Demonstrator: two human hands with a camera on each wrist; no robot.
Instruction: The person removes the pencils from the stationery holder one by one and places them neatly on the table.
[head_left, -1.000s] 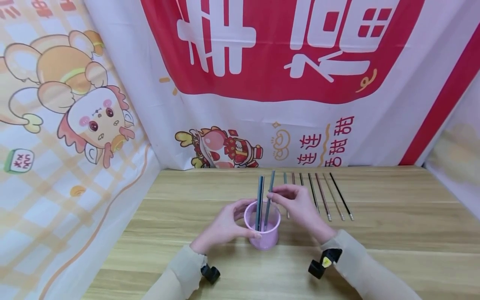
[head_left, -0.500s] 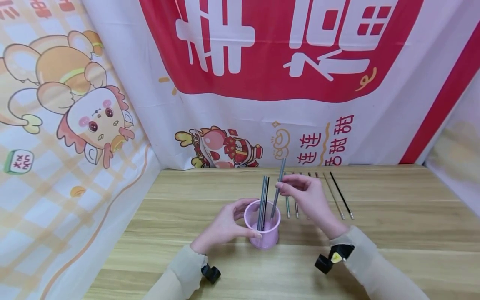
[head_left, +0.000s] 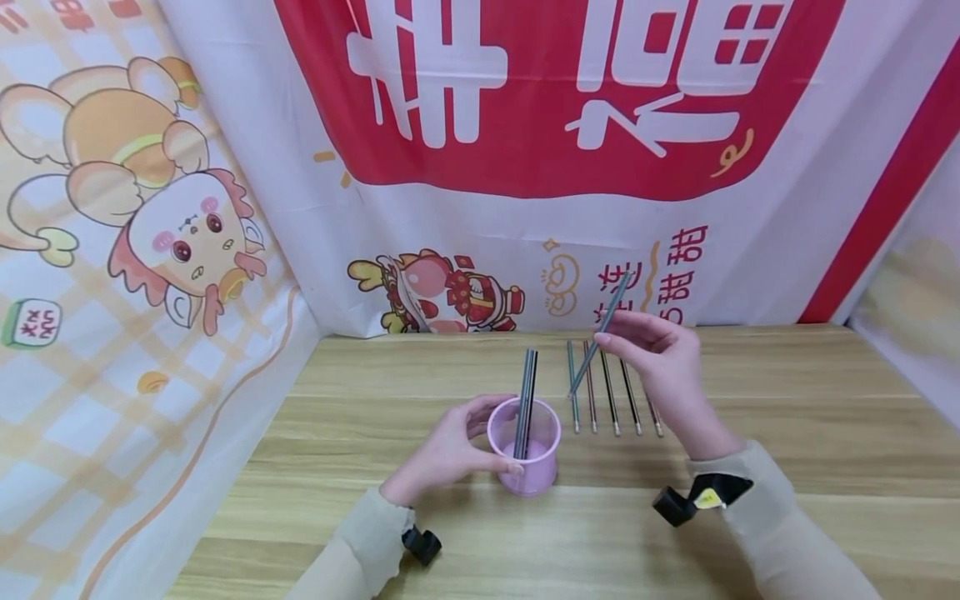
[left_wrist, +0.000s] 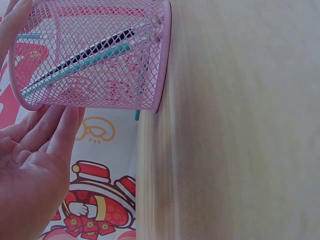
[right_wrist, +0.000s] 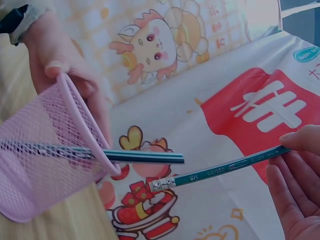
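Note:
My left hand (head_left: 453,450) grips a pink mesh pencil cup (head_left: 528,479) that stands upright on the table, thumb near the rim. A few pencils (head_left: 526,392), green and black, lean inside it; the left wrist view shows them through the mesh. Up and to the right of the cup, my right hand (head_left: 660,358) pinches a green pencil (head_left: 600,333). In the right wrist view this green pencil (right_wrist: 225,169) has its eraser end towards the cup, outside the rim and apart from it.
Behind the cup to the right, several pencils (head_left: 610,392) lie in a row on the wooden table (head_left: 810,400), partly covered by the right hand. A printed white and red cloth (head_left: 450,225) hangs along the back, another along the left.
My right hand has drawn the green pencil out of the cup, moving it up and to the right over the row of pencils. The left hand and cup stay in place.

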